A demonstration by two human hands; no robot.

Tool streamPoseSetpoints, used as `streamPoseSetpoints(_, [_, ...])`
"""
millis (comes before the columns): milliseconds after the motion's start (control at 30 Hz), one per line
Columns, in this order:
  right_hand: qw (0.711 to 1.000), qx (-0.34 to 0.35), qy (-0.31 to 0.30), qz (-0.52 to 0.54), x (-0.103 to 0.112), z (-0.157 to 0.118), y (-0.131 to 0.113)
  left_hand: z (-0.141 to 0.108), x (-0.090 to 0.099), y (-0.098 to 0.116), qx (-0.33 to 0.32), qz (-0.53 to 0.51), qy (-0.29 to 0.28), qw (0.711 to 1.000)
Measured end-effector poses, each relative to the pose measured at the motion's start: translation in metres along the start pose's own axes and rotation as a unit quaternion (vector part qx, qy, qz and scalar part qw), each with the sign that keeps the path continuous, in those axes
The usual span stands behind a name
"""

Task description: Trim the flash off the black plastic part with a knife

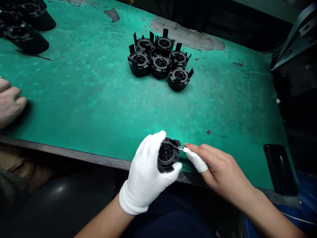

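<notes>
With the gloved left hand curled around the black part at the table's near edge and the right hand pinching a blade at its rim, excess force could cause slipping.

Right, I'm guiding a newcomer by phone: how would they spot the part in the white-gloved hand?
Find the green table and go to its near edge. There, the white-gloved left hand grips a round black part, with the right hand holding a tool at its rim. Unlike the six parts grouped farther back, this one is held.
</notes>
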State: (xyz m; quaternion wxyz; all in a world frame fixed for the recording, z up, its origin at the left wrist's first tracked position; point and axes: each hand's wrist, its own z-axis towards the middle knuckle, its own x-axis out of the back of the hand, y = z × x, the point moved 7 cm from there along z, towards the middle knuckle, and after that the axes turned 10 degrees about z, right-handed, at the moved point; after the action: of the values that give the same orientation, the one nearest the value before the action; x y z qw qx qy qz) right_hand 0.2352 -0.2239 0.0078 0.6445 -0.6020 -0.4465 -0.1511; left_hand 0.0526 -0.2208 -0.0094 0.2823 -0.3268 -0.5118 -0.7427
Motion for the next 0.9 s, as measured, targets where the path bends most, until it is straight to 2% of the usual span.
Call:
streamPoseSetpoints(367, [0.998, 0.001, -0.044, -0.040, -0.009, -0.002, -0.004, -0.001, -0.002, -0.002, 0.008, 0.003, -0.009, 1.000])
streamPoseSetpoints(600, [0.990, -0.001, -0.028, -0.135, -0.006, 0.000, -0.010, -0.001, -0.001, -0.001, 0.006, 0.005, 0.007, 1.000])
streamPoseSetpoints(900, [0.988, -0.004, 0.009, -0.153, -0.008, -0.002, -0.016, -0.003, 0.000, 0.004, 0.015, 0.018, 0.053, 0.998])
